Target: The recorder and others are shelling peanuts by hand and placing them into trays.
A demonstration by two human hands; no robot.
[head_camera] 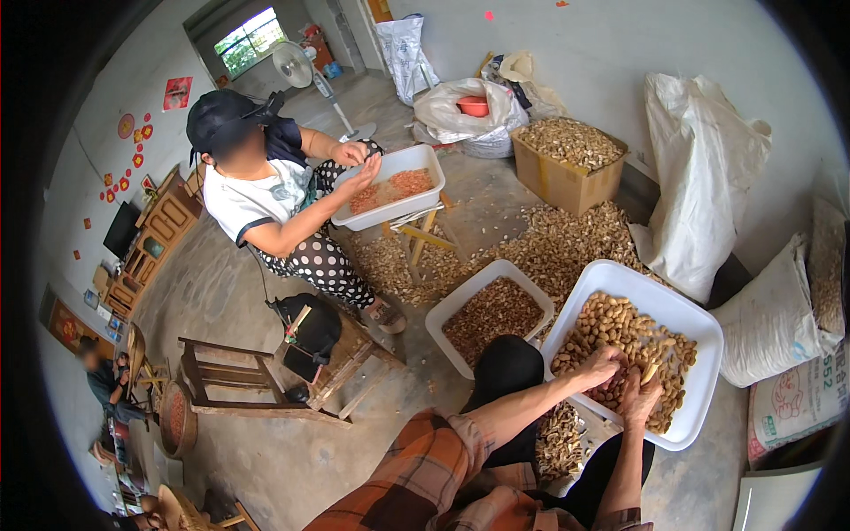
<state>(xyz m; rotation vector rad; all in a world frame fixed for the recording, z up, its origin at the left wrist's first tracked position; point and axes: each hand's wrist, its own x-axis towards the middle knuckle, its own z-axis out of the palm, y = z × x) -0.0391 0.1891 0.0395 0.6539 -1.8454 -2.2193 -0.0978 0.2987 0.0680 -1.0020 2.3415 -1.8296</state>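
Note:
A large white plastic tray (pixel 698 411) sits before me, half filled with unshelled peanuts (pixel 614 318). My right hand (pixel 641 397) is over the peanuts, its fingers closed around a pale, narrow piece that looks like a bamboo or wooden clip (pixel 650 372). Close beside it, my left hand (pixel 603 367) has its fingers curled down near reddish peanut kernels (pixel 607 395) in the tray. Its fingertips are partly hidden, so I cannot tell whether it pinches a peanut. Left of this tray, a smaller white tub (pixel 436 323) holds brown-red shelled peanuts (pixel 493 315).
Broken shells (pixel 564 232) cover the floor beyond the trays, below a shell-filled cardboard box (pixel 564 182). White woven sacks (pixel 697 179) stand at the right. Across from me, a seated person (pixel 279 179) handles kernels over a white tray (pixel 425 159). A wooden chair (pixel 265 398) stands left.

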